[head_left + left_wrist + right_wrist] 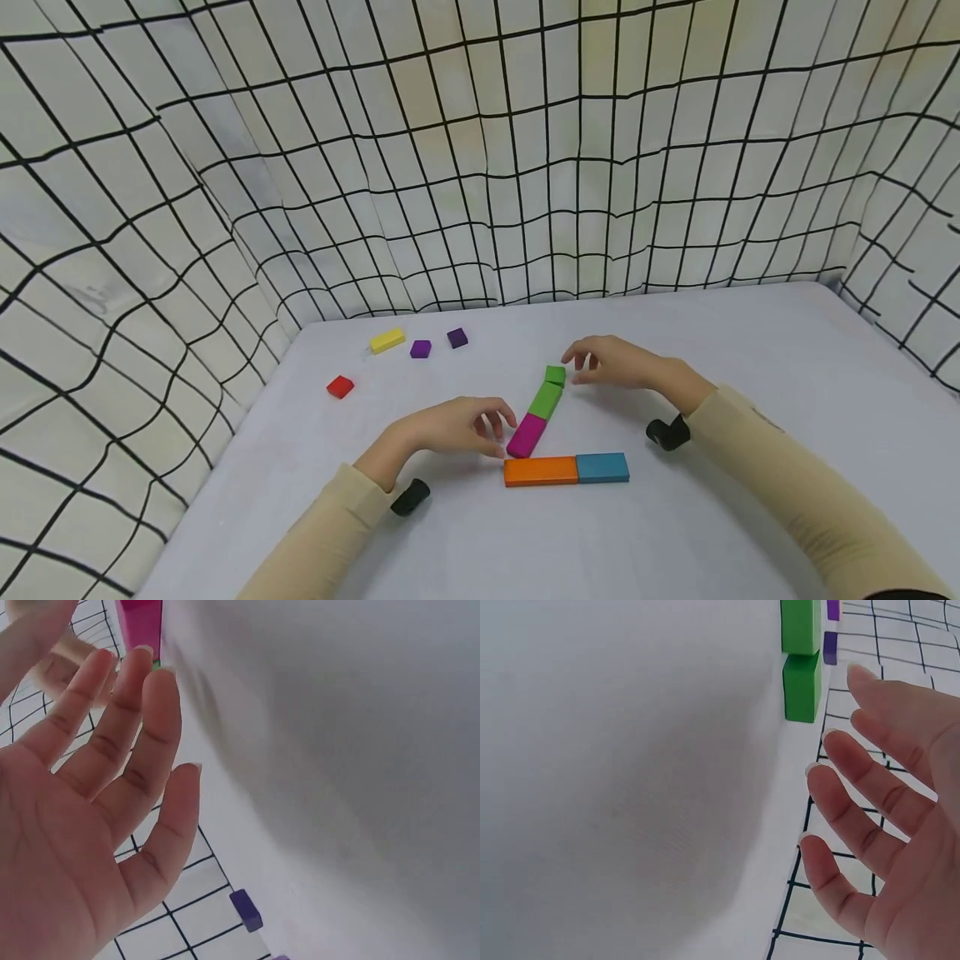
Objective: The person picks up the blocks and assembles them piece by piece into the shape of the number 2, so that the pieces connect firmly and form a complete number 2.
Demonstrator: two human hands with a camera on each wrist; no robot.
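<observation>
A slanting row on the white table joins a magenta block (527, 435), a light green block (545, 401) and a small darker green block (555, 374) at its far end. Below it, an orange block (541, 472) and a blue block (602, 467) lie end to end. My left hand (459, 425) hovers beside the magenta block, its fingers relaxed and nothing in them; the palm shows in the left wrist view. Just right of the darker green block is my right hand (618, 362), loosely bent and holding nothing, with a gap to that block in the right wrist view.
Toward the back left lie a yellow block (387, 340), a purple cube (421, 349) and a dark purple cube (457, 337). A red block (341, 387) sits nearer the left edge. White walls with a black grid (487, 175) surround the table's back and sides.
</observation>
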